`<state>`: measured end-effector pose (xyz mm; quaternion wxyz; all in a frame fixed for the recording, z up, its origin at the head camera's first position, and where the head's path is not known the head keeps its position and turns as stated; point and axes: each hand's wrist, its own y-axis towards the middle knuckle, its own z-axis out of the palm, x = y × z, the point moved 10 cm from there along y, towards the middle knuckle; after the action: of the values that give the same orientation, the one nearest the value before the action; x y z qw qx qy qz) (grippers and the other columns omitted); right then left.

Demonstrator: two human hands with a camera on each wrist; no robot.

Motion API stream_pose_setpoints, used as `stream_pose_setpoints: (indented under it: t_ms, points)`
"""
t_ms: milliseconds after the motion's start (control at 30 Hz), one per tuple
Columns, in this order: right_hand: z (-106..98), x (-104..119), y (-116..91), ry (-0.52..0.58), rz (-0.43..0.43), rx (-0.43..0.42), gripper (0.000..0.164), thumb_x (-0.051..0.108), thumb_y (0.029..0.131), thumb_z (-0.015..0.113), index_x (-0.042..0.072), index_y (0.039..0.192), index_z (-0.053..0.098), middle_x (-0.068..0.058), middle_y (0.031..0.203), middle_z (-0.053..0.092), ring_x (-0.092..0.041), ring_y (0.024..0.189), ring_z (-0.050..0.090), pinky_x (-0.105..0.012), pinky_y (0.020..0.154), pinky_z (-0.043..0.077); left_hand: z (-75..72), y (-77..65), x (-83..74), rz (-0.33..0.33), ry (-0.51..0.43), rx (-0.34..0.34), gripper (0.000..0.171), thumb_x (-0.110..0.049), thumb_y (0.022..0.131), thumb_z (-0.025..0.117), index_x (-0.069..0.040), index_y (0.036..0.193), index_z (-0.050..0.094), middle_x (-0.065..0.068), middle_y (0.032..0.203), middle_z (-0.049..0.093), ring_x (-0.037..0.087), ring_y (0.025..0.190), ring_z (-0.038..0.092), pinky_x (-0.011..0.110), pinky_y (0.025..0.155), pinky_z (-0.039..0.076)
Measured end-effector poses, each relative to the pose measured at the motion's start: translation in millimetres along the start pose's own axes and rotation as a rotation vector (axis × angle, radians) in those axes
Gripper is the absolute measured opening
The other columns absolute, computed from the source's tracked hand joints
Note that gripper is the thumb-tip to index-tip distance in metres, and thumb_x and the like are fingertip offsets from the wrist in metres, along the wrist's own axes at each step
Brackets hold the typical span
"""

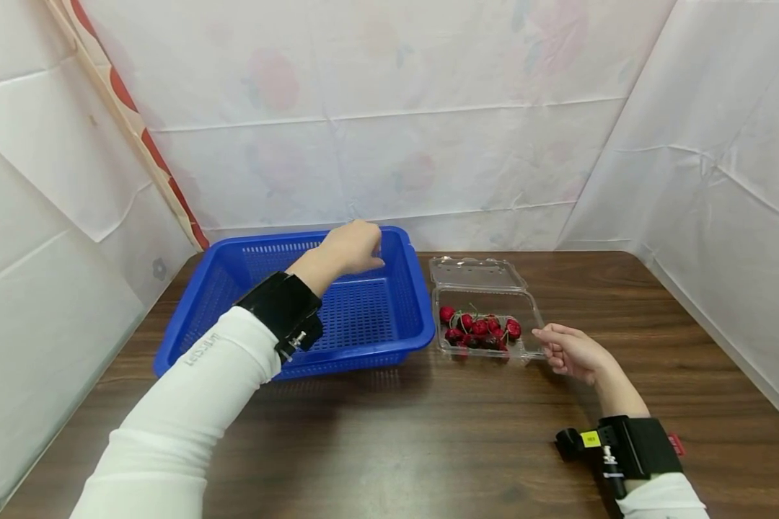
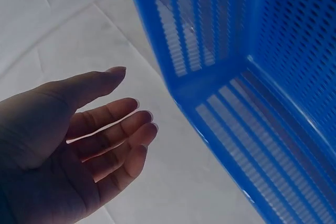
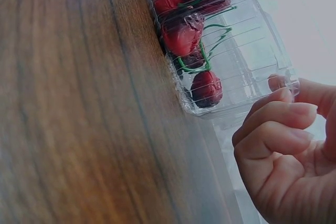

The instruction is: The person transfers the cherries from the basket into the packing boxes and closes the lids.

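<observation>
My left hand [image 1: 349, 249] hangs over the back right part of a blue plastic basket [image 1: 363, 351]. In the left wrist view, its fingers [image 2: 113, 129] are loosely bent and hold nothing, apart from the basket's rim. To the right of the basket stands a clear plastic clamshell box [image 1: 493, 290] with its lid [image 1: 477, 274] folded back. Several dark red cherries [image 1: 480, 328] with green stems lie in its near part. My right hand [image 1: 578, 353] pinches the box's near right corner between thumb and fingers, as the right wrist view also shows.
Everything stands on a dark wooden table [image 1: 441, 447]. White sheets [image 1: 389, 122] hang behind it and along both sides, close to the basket's back edge. The basket's perforated floor [image 1: 357, 313] shows below the left hand.
</observation>
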<state>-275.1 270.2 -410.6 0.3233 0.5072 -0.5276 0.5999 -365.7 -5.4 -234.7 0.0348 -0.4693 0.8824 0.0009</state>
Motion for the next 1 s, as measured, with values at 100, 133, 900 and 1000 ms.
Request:
stream_pose_setpoints:
  t_ms: [100,133,900,1000]
  points:
    - [0,0,0,-0.003,0.002,-0.001,0.023,0.027,0.093,0.045,0.013,0.075,0.041,0.002,0.064,0.039,-0.006,0.049,0.034,-0.021,0.047,0.031,2.5,0.3,16.7,-0.036,-0.006,0.016,0.034,-0.022,0.083,0.062,-0.012,0.059,0.04,-0.002,0.057,0.036,0.011,0.051,0.033,0.027,0.052,0.033]
    - [0,0,0,-0.003,0.002,0.0,0.023,0.027,0.094,0.044,0.012,0.076,0.041,0.002,0.064,0.039,-0.006,0.049,0.034,-0.021,0.047,0.031,3.1,0.4,22.2,-0.05,-0.006,0.02,0.035,-0.022,0.083,0.062,-0.013,0.059,0.038,-0.002,0.057,0.033,0.011,0.05,0.03,0.028,0.051,0.031]
    - [1,0,0,0.021,-0.003,0.005,0.022,0.025,0.094,0.043,0.013,0.075,0.041,0.003,0.063,0.04,-0.006,0.048,0.033,-0.02,0.047,0.031,25.6,-27.2,137.3,-0.384,-0.026,0.064,0.038,-0.015,0.081,0.063,0.008,0.109,0.053,0.027,0.11,0.052,0.038,0.096,0.052,0.05,0.075,0.043]
    - [0,-1,0,0.014,0.001,0.002,0.023,0.026,0.094,0.044,0.012,0.076,0.041,0.003,0.063,0.04,-0.006,0.048,0.034,-0.021,0.047,0.031,29.7,-29.5,146.4,-0.419,-0.034,0.073,0.037,-0.013,0.079,0.062,0.008,0.108,0.053,0.028,0.112,0.051,0.04,0.097,0.052,0.052,0.076,0.042]
